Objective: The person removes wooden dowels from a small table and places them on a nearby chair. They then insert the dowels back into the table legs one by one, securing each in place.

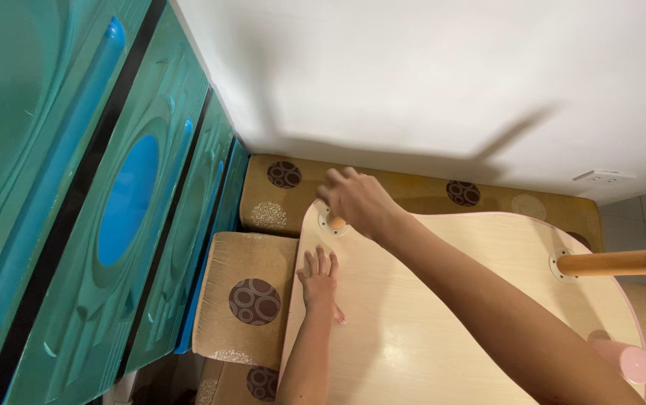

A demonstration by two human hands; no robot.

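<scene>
1. Lying flat in the lower middle of the frame is a pale wood-grain tabletop (pixel 428 315), rounded in outline with a thin pink edge, underside up.
2. The right hand (pixel 357 201) sits at the board's upper left corner, fingers curled down around a short wooden peg (pixel 336 223) that stands in a round white mounting plate (pixel 332 223). Most of the peg is hidden under the hand, so how tight the grasp is I cannot tell.
3. The left hand (pixel 318 281) lies palm down near the board's left edge, fingers spread and loose, holding nothing and only pressing on the surface.
4. At the right of the frame a round wooden leg (pixel 623 262) juts sideways from a second white plate (pixel 561 263) and is cut off by the frame's edge.
5. At the lower right a pink cylinder (pixel 623 358) with a blunt end rises by the rim; its base is hard to make out.
6. Under the board are tan fabric cushions (pixel 244 300) with brown circle patterns, soft and slightly worn.
7. Filling the left side is a glossy teal panel (pixel 75 187) with moulded curves and a blue oval.
8. Across the top is a plain white wall (pixel 428 75) with shadows.
</scene>
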